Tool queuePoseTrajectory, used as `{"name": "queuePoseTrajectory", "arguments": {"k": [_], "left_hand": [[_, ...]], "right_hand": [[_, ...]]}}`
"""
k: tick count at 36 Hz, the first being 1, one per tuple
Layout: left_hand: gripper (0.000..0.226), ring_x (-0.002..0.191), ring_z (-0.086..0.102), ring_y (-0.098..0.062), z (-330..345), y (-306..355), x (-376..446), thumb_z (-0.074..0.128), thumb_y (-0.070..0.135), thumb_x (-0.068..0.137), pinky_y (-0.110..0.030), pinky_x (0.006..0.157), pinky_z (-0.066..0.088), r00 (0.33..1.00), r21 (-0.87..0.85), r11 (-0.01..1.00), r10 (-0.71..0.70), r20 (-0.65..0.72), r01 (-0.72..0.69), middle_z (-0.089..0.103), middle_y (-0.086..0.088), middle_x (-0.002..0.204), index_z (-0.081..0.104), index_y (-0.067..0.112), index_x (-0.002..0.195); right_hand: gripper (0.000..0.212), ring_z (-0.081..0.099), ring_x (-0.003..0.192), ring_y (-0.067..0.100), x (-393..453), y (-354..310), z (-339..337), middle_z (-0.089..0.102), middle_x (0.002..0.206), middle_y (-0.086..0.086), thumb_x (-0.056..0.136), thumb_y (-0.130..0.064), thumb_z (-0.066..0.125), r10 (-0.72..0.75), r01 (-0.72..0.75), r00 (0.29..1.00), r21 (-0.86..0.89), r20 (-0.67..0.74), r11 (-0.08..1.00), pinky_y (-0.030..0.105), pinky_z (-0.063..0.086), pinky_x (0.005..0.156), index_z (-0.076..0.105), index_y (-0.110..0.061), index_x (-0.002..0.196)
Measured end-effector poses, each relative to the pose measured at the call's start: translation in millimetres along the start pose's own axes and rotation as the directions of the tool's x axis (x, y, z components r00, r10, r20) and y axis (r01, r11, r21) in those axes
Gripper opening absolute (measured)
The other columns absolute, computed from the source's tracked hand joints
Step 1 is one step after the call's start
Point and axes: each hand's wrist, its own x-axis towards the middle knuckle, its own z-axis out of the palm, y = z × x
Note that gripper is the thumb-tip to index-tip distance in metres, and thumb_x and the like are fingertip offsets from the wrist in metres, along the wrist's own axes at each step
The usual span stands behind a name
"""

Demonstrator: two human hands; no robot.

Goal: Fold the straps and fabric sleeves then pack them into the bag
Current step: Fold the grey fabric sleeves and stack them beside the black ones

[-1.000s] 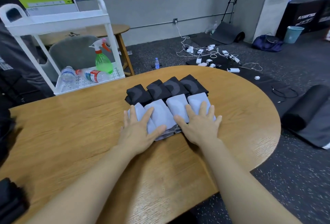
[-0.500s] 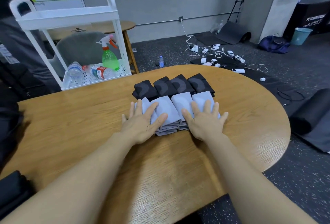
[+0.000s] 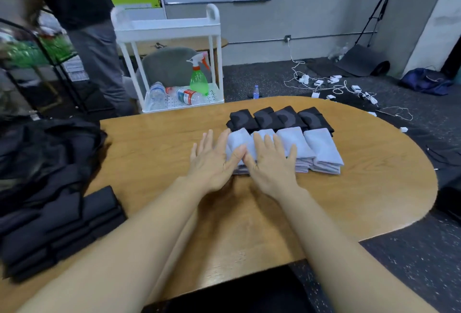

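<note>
On the wooden table (image 3: 324, 213), both flat, fingers-spread hands have slid leftward along the grey folded sleeves (image 3: 321, 148), left hand (image 3: 212, 160) now half off, right hand (image 3: 270, 163) pressing the pile, black bag (image 3: 45, 153) waiting far left — packing looks next

Oval wooden table (image 3: 154, 138), light brown grain. On it, toward the far right edge: a row of four folded pale-grey fabric sleeves (image 3: 321, 148). Touching their far side, a row of four folded black sleeves (image 3: 287, 118). Well left of these rows: crumpled black bag (image 3: 45, 148); nearer than it, stacked folded black straps (image 3: 59, 228).
</note>
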Motion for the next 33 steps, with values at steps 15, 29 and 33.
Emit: {"name": "queuePoseTrajectory", "arguments": {"k": [15, 29, 33], "left_hand": [[0.088, 0.151, -0.003, -0.019, -67, -88, -108, 0.004, 0.076, 0.080, -0.036, 0.119, -0.010, 0.980, 0.062, 0.989, -0.126, -0.151, 0.137, 0.012, -0.010, 0.163, 0.003, 0.031, 0.156], [0.099, 0.149, 0.003, -0.022, -100, -201, -202, 0.062, 0.070, 0.076, -0.050, 0.117, 0.009, 0.941, 0.258, 0.910, -0.285, -0.182, 0.326, 0.006, -0.002, 0.163, 0.003, 0.045, 0.151], [0.100, 0.149, 0.002, -0.023, -86, -221, -213, 0.066, 0.062, 0.080, -0.048, 0.117, 0.016, 0.946, 0.224, 0.922, -0.286, -0.153, 0.315, 0.004, -0.001, 0.163, 0.001, 0.043, 0.152]], "right_hand": [[0.059, 0.002, 0.150, 0.023, -34, -137, 33, 0.028, 0.158, -0.005, 0.102, -0.043, 0.026, -0.288, 0.287, 0.956, 0.035, 0.051, 0.957, 0.058, 0.000, 0.116, 0.013, -0.023, 0.155], [0.090, -0.005, 0.150, 0.026, -69, -227, 58, 0.003, 0.164, 0.004, 0.092, -0.051, 0.052, -0.601, 0.593, 0.770, 0.110, 0.214, 0.798, 0.051, 0.008, 0.119, -0.010, -0.032, 0.154], [0.086, 0.002, 0.150, 0.027, -76, -239, 73, 0.010, 0.163, 0.005, 0.095, -0.049, 0.051, -0.619, 0.621, 0.723, 0.105, 0.305, 0.777, 0.055, 0.009, 0.118, -0.010, -0.034, 0.154]]}}
